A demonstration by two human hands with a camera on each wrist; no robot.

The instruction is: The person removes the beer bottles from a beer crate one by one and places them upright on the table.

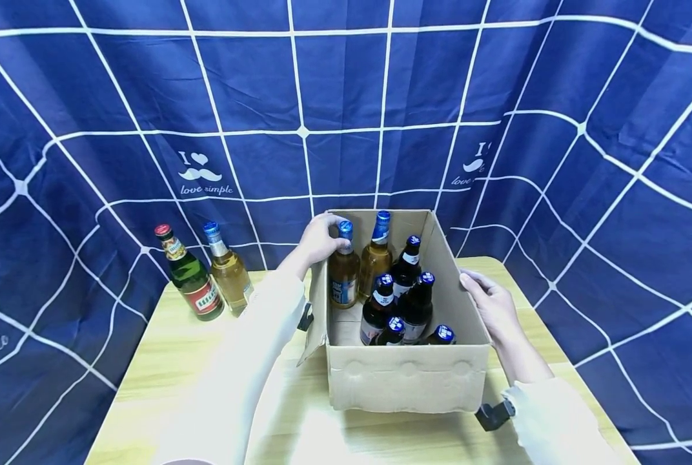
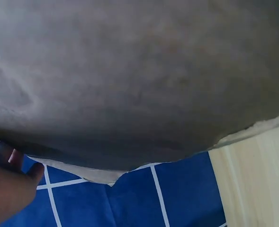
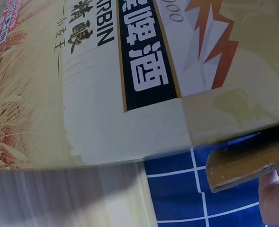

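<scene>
L hand (image 1: pixel 323 239) pinches the neck of an amber bottle (image 1: pixel 344 279) w/ a blue cap; that bottle's upright inside the box (image 1: pixel 407 384), by its L wall nr the far L corner. Can't tell if its base touches the box floor. R hand (image 1: pixel 491 303) grips the box's R wall, thumb over the rim. Just R of the amber bottle, a gold bottle (image 1: pixel 375 266) stands nr the far wall; 5 dark bottles (image 1: pixel 418 303) fill the R & near part. Box sits on the worktop (image 1: pixel 160 381), R of centre. Nr the worktop's far L corner: green bottle (image 1: pixel 197 284), red cap, & pale bottle (image 1: pixel 232 278), blue cap, side by side. Blue curtain (image 1: pixel 346 77) w/ white grid behind.
</scene>
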